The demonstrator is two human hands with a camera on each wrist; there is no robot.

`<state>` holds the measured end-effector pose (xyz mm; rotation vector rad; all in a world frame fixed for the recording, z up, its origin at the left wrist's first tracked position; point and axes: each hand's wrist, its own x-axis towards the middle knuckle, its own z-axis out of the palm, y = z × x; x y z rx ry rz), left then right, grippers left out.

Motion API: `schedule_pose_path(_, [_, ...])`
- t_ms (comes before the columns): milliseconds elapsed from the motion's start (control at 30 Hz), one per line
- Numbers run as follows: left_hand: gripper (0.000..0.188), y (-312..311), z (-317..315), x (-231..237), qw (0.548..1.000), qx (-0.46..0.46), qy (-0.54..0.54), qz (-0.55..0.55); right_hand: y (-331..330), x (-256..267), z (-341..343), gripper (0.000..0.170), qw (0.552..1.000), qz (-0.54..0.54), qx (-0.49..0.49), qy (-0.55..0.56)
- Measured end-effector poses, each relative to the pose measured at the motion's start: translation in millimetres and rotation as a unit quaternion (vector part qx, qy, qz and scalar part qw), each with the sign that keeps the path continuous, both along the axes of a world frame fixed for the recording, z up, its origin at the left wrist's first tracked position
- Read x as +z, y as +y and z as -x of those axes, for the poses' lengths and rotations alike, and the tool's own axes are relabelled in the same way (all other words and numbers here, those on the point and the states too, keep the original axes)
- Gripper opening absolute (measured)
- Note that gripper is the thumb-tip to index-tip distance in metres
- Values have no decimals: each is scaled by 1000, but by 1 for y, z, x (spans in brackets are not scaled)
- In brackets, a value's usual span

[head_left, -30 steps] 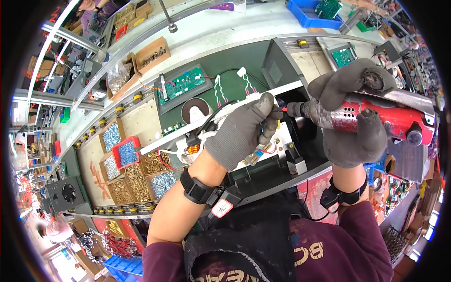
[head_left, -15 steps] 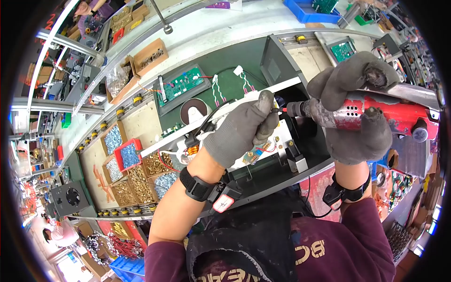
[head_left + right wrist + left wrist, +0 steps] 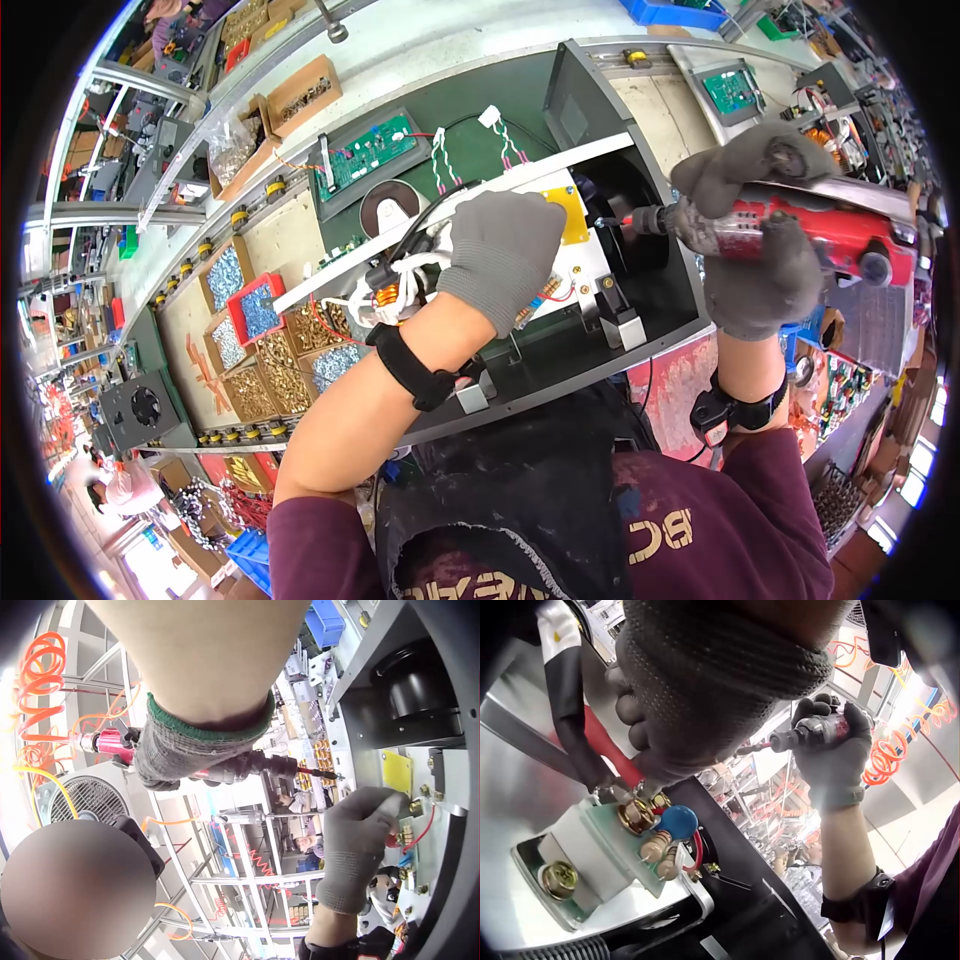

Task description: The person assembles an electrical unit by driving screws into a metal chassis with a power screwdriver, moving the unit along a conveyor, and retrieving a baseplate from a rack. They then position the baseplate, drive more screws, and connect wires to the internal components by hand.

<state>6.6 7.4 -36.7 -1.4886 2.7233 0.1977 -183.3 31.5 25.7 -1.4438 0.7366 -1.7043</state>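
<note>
My right hand (image 3: 762, 295) grips a red power screwdriver (image 3: 850, 235), its bit pointing left. A small screw (image 3: 339, 776) shows at the bit's tip. My left hand (image 3: 505, 245) is over a white plate (image 3: 596, 260) inside a dark grey metal case (image 3: 560, 392), beside a yellow sheet (image 3: 570, 217). In the left wrist view, its fingers are curled close above a red sleeved lead (image 3: 613, 750) and a black sleeved lead (image 3: 565, 697), near a small board with a blue disc component (image 3: 678, 823). I cannot tell whether its fingertips pinch a lead.
Left of the case stand boxes of brass parts (image 3: 285, 372) and a red tray (image 3: 262, 312) of screws. A green circuit board (image 3: 375, 150) lies behind the case. Coiled orange hoses (image 3: 41, 686) hang beyond the right hand.
My left hand has drawn away from the screwdriver's bit to the left and turned palm down over the plate, uncovering the yellow sheet. The screwdriver stays in my right hand, nearly where it was.
</note>
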Motion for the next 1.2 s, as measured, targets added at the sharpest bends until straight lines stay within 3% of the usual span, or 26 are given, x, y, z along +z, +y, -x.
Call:
schedule_pose_path(133, [12, 4, 4, 0, 1000, -2, 12, -25, 0, -23, -15, 38, 997, -49, 32, -51])
schedule_pose_path(200, [13, 4, 3, 0, 999, 12, 3, -48, -1, -35, -16, 34, 989, -82, 94, -72])
schedule_pose_path(233, [13, 4, 3, -1, 999, 14, 4, -49, 0, -34, -23, 42, 992, -107, 49, -43])
schedule_pose_path(667, [17, 4, -5, 0, 995, 46, 63, -56, -2, -46, -27, 43, 995, -97, 38, 7])
schedule_pose_path(733, [16, 5, -12, 4, 994, 58, 74, -55, -6, -50, -28, 31, 994, -48, 92, -41])
schedule_pose_path(867, [16, 7, -32, 15, 984, 95, 147, -28, -3, -50, -36, 29, 994, -54, 86, -28])
schedule_pose_path(933, [16, 6, -39, 22, 975, 126, 175, -60, 0, -49, -41, 41, 998, -24, 22, 61])
schedule_pose_path(1000, [16, 7, -47, 25, 970, 147, 175, -85, 5, -47, -41, 39, 994, 1, 14, 106])
schedule_pose_path(1067, [17, 12, -58, 26, 967, 161, 191, 49, 10, -47, -41, 33, 981, 51, -11, 188])
schedule_pose_path(1200, [18, -1, -85, 19, 967, 200, 154, 41, 12, -50, -52, 28, 963, 121, -49, 237])
